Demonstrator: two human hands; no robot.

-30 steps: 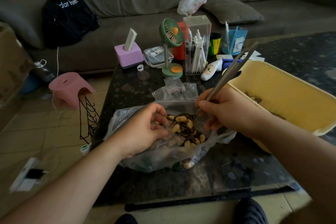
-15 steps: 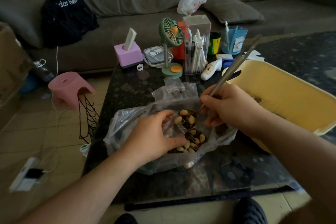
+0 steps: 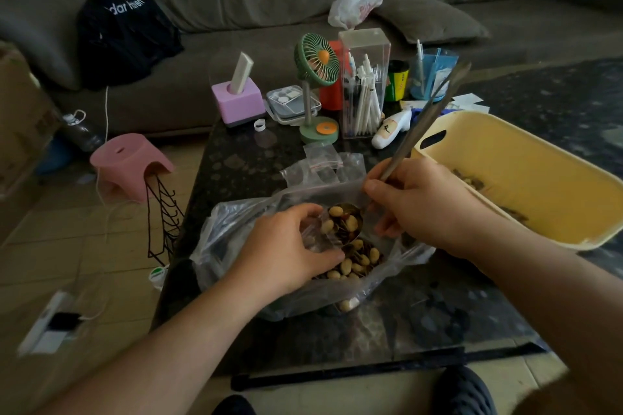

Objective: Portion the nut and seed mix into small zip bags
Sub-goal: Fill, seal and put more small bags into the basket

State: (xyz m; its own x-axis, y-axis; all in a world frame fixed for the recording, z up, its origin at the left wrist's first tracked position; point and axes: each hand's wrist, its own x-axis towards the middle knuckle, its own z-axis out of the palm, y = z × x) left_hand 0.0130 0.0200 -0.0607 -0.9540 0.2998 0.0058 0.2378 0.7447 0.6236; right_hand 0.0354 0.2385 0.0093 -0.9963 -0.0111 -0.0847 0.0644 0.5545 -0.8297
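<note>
We read this as the filling step: a loaded scoop is about to be emptied into a small bag. The pale nut and dark seed mix (image 3: 354, 261) lies heaped in a large crumpled clear plastic bag (image 3: 236, 229) on the dark speckled stone table (image 3: 421, 320), near its front edge. Just above the heap, the long-handled metal spoon (image 3: 345, 222) carries 1 full scoop, its handle rising toward 1 o'clock. Our right hand (image 3: 428, 209) is curled round the lower handle, wrist bent down over the bag. At 9 o'clock of the spoon bowl, our left hand (image 3: 290, 249) pinches a small clear zip bag (image 3: 318, 236), fingers curled at its mouth; how wide that mouth stands we cannot tell.

In our judgement, the next move calls for tipping the spoon slowly into the mouth while the left hand keeps it open, or nuts will spill back onto the heap.

More empty small zip bags (image 3: 323, 167) lie at 12 o'clock of the big bag, and a yellow plastic tub (image 3: 505, 158) sits at 3 o'clock.
</note>
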